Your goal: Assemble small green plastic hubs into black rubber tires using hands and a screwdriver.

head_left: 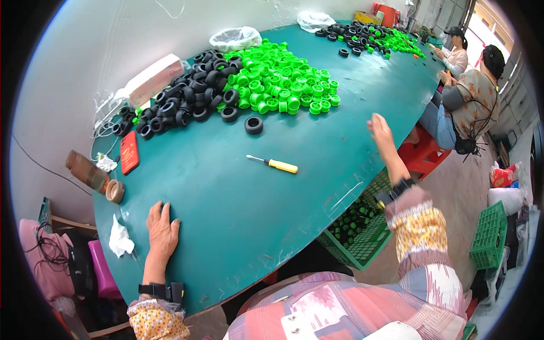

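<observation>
Item: left hand (161, 229), flat on the teal worktop (238, 209) near its near-left edge, fingers spread, holding nothing.

Item: right hand (381, 131), raised over the right edge, fingers loosely open and apparently empty, though blurred.

Item: yellow-handled screwdriver (276, 164), mid-worktop, untouched, between both hands.

Item: single black rubber tyre (254, 125), just clear of the heap of black tyres (187, 102) and bright green plastic wheel hubs (280, 76) toward the far-left edge.

Step, as judged: a pause between pieces; a fresh pick calls for a reach to the heap.
</observation>
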The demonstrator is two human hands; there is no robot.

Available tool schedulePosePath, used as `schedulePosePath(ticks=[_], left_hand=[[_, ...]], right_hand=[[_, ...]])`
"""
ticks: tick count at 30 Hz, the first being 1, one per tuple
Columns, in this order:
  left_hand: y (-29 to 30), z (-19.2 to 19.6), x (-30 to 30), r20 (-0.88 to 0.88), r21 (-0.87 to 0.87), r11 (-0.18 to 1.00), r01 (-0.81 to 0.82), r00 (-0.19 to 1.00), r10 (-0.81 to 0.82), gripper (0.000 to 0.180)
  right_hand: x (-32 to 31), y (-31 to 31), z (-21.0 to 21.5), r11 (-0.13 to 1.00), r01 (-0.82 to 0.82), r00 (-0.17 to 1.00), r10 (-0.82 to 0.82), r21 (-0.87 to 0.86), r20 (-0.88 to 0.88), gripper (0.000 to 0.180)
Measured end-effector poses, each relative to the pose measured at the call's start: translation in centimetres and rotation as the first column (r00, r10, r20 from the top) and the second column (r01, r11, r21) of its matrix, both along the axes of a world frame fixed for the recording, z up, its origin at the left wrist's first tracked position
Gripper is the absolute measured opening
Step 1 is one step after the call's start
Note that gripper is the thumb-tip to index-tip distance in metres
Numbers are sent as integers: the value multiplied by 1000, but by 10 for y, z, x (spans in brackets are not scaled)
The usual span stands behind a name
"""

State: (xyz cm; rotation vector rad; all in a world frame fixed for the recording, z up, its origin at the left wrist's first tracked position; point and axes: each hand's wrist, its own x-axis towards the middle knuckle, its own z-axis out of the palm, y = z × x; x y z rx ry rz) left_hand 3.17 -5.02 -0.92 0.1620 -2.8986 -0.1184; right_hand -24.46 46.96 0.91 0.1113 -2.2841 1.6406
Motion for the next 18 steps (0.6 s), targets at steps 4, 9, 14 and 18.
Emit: schedulePosePath(ticks=[4,9,14,18], left_hand=[[10,12,-5,12,22,1000,-3,1000,3,44],[78,59,-74,90,-65,914,400,915,-394,41],[155,53,-174,34,-79,663,745,666,-745,34],[162,21,-209,32,62,648,759,648,-761,13]], right_hand=[[-84,-23,-17,997,25,988,-35,71,149,68],[-154,-69,-36,968,156,986,-163,198,23,75],[-182,-72,-38,940,83,996,-64,332,-68,66],[-181,-91,-45,951,-111,991,126,290,-36,50]])
